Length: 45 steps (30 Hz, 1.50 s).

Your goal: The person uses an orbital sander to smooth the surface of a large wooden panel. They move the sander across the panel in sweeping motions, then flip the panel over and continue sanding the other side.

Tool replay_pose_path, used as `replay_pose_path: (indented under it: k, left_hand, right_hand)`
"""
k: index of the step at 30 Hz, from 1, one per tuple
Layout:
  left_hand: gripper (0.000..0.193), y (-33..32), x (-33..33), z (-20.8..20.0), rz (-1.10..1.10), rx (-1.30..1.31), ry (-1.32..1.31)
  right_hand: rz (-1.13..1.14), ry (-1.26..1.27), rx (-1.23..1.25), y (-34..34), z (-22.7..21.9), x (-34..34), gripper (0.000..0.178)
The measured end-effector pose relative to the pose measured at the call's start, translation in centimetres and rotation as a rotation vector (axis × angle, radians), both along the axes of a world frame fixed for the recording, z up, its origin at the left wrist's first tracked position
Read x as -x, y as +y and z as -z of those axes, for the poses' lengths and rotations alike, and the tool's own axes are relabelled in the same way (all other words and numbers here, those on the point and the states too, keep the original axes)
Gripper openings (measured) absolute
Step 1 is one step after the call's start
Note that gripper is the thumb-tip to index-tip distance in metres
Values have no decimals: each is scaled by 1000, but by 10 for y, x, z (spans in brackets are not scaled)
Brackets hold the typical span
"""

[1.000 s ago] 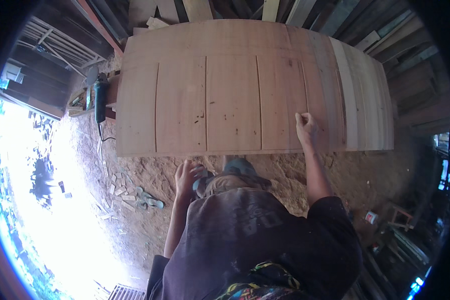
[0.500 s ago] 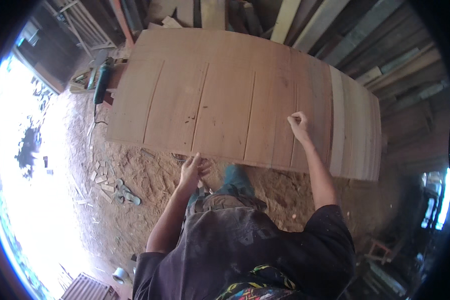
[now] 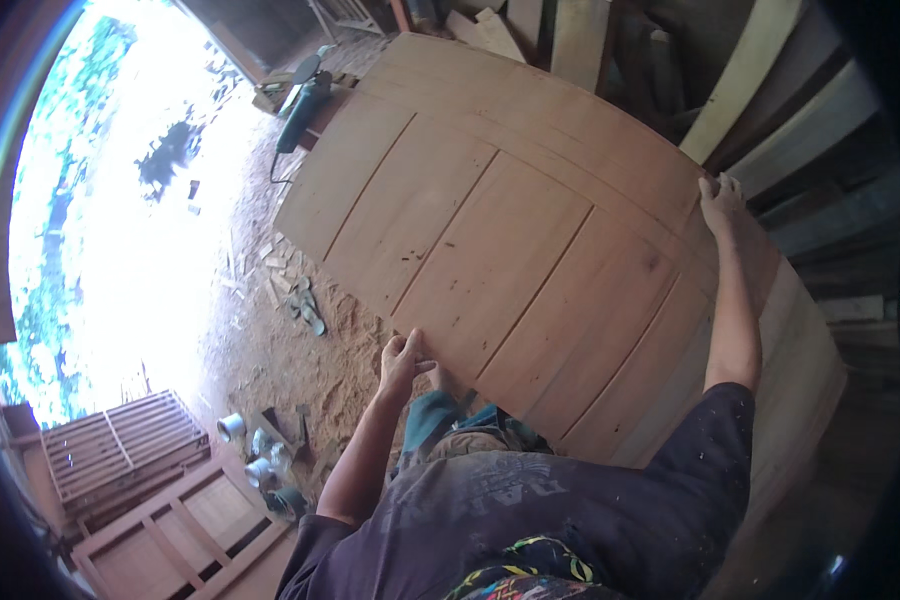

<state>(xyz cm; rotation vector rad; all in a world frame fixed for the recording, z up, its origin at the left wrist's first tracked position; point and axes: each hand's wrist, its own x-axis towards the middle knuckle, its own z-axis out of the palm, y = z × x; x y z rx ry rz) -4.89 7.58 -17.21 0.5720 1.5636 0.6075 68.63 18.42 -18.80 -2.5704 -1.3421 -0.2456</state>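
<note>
A broad wooden door [image 3: 530,230] with long grooves lies in front of me, tilted across the view. At its near edge is my left hand [image 3: 402,365], fingertips touching the rim and the other fingers stretched apart below it. My right hand [image 3: 722,205] reaches over the door to the far edge, fingers bent over the rim and closed on it. Part of the door's right end is hidden behind my right arm and sleeve.
An angle grinder [image 3: 305,105] with a cord rests beyond the door's left end. Planks [image 3: 740,80] lean at the back right. Sandals [image 3: 307,305] and wood offcuts lie on the sawdust-covered ground [image 3: 345,360]. Slatted frames [image 3: 125,445] and tins [image 3: 231,427] stand at lower left.
My right hand has gone from a closed pose above the door to its far edge. My left hand stays by the near edge. The view has turned, so the door appears slanted.
</note>
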Motion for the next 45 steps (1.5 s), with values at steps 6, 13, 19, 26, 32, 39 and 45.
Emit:
replay_pose_path:
  k: [6, 13, 19, 26, 32, 39, 45]
  left_hand:
    - [40, -2, -11, -21, -106, 0, 22]
    - [41, -12, 13, -4, -110, 12, -26]
    - [41, -51, 37, -18, -145, 61, -41]
    - [55, -33, 58, -6, -113, 89, -143]
    - [72, -15, 64, 40, 9, 64, -580]
    - [62, 8, 59, 46, 78, 63, -644]
    - [52, -5, 40, 56, 41, 97, -616]
  right_hand:
    - [-7, 188, 27, 9, -23, 40, 69]
    - [-21, 161, -62, 1, -7, 37, 63]
    - [-13, 103, -113, -36, -10, 85, 56]
    - [87, 85, -47, -175, -71, 176, 56]
    - [742, 239, -298, -480, -29, 284, 66]
    - [1333, 1035, -706, -592, -49, 384, 84]
    - [1021, 1390, -1361, -591, 16, 362, 81]
